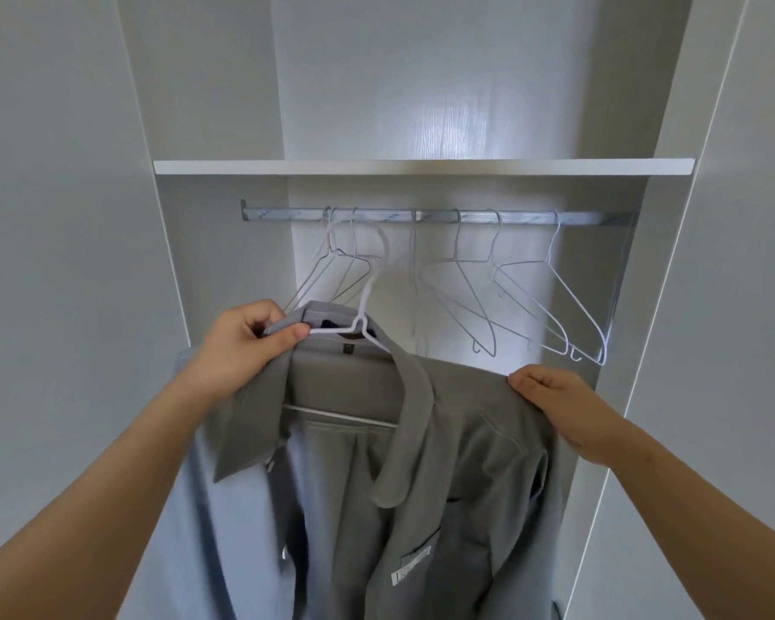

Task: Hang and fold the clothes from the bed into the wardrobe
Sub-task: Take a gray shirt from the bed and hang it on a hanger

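Note:
A grey collared shirt (461, 463) hangs on a white wire hanger (364, 306) whose hook reaches up to the metal rail (439, 216) inside the open wardrobe. My left hand (247, 340) pinches the shirt's collar together with the hanger's left arm. My right hand (560, 407) grips the shirt's right shoulder at its edge. A light blue garment (224, 507) hangs just behind the grey shirt on the left, partly hidden by my left arm.
Several bare white wire hangers (551, 302) hang on the rail, most of them to the right. A white shelf (421, 166) runs above the rail. White wardrobe side panels (63, 261) stand close on both sides.

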A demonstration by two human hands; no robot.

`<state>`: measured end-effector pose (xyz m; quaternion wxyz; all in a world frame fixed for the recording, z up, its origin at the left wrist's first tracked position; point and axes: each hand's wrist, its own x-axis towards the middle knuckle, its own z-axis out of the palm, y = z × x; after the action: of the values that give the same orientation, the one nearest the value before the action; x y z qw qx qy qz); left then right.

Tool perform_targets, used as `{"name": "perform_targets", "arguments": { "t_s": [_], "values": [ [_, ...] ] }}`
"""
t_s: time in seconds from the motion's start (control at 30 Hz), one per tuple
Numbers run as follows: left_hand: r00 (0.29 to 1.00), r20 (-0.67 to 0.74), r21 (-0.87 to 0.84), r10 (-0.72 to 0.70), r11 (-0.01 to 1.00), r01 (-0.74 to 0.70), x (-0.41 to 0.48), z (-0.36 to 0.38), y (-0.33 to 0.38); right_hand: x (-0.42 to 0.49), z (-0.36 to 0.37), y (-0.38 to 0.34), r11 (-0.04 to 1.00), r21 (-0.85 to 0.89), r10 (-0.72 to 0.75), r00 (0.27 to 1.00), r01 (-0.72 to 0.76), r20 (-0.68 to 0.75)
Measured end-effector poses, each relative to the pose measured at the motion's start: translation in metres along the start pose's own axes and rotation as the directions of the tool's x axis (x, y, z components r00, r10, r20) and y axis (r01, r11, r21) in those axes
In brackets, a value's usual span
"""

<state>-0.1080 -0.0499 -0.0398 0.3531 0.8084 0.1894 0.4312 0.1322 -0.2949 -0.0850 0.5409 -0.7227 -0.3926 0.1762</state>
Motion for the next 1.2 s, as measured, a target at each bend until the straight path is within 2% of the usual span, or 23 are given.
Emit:
{"name": "perform_targets", "arguments": {
  "t_s": [0.07, 0.13, 0.2, 0.27, 0.4, 0.57, 0.73, 0.83, 1.0, 1.1, 1.2],
  "values": [
    [0.992, 0.130, -0.037, 0.003, 0.999, 0.002, -0.001, -0.010, 0.004, -0.004, -0.005, 0.000, 0.975, 0.153, 0.134, 0.973, -0.164, 0.186],
    [0.979, 0.205, -0.065, -0.007, 0.998, 0.021, -0.001, -0.015, 0.006, -0.005, -0.007, 0.003, 0.964, 0.149, 0.184, 0.956, -0.221, 0.228],
    [0.986, 0.164, -0.085, -0.035, 0.995, 0.050, 0.001, -0.016, 0.004, -0.003, -0.005, 0.008, 0.983, 0.064, 0.166, 0.983, -0.172, 0.084],
    [0.996, 0.042, -0.109, -0.082, 0.990, 0.086, 0.005, -0.014, 0.000, -0.002, -0.003, 0.014, 0.991, 0.040, 0.128, 0.990, -0.126, -0.066],
    [0.983, -0.145, -0.081, -0.115, 0.991, 0.104, 0.011, -0.008, -0.007, -0.003, 0.000, 0.023, 0.970, 0.222, 0.119, 0.990, -0.100, -0.074],
    [0.970, -0.194, -0.108, -0.147, 0.986, 0.128, 0.013, -0.003, -0.011, -0.001, -0.002, 0.027, 0.982, 0.185, 0.044, 0.936, 0.023, -0.349],
    [0.984, -0.101, -0.119, -0.147, 0.984, 0.135, 0.011, -0.005, -0.008, -0.002, -0.008, 0.028, 1.000, -0.030, -0.018, 0.944, 0.008, -0.330],
    [0.985, -0.046, -0.139, -0.165, 0.978, 0.157, 0.009, -0.002, -0.006, -0.002, -0.003, 0.023, 1.000, 0.018, 0.019, 0.943, -0.014, -0.333],
    [0.978, -0.045, -0.179, -0.206, 0.964, 0.195, 0.006, -0.004, -0.006, -0.004, 0.002, 0.017, 0.992, 0.013, 0.125, 0.950, -0.127, -0.287],
    [0.972, -0.077, -0.153, -0.222, 0.966, 0.208, 0.005, -0.005, -0.004, -0.006, 0.004, 0.015, 0.998, -0.005, 0.060, 0.960, -0.064, -0.275],
    [0.981, -0.038, -0.143, -0.191, 0.973, 0.183, 0.003, -0.009, -0.002, -0.004, 0.001, 0.012, 1.000, -0.017, 0.018, 0.939, -0.025, -0.343]
  ]
}}
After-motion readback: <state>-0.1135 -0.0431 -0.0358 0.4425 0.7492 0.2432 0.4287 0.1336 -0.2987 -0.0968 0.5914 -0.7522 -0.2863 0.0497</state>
